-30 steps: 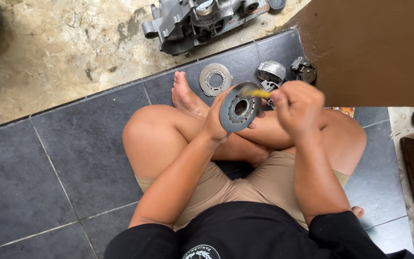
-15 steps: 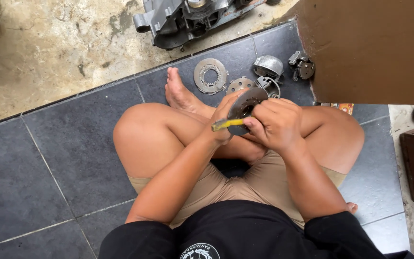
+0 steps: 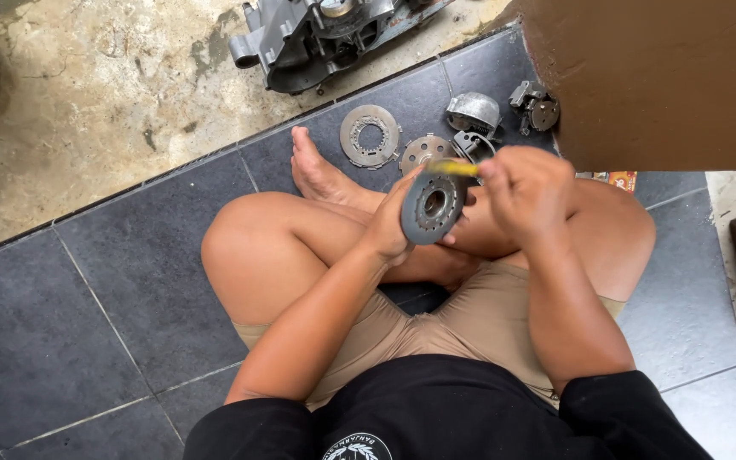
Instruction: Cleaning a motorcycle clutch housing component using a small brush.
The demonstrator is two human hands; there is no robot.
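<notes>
I see a dark grey metal disc (image 3: 433, 207) w/ a yellow-handled tool (image 3: 453, 168) at its top edge. Floor tiles (image 3: 87, 290) are dark slate grey w/ pale grout lines; concrete (image 3: 104, 94) beyond is mottled beige. Shorts (image 3: 470, 315) tan, shirt (image 3: 436, 409) black, flat ring plate (image 3: 370, 136) dull silver-grey.

On the dark tiles lie a toothed ring plate (image 3: 370, 135), a holed disc (image 3: 424, 152), a domed metal cover (image 3: 473, 112).

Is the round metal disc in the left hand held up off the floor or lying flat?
Held up: the round metal disc stands on edge in the left hand, above the legs.
</notes>
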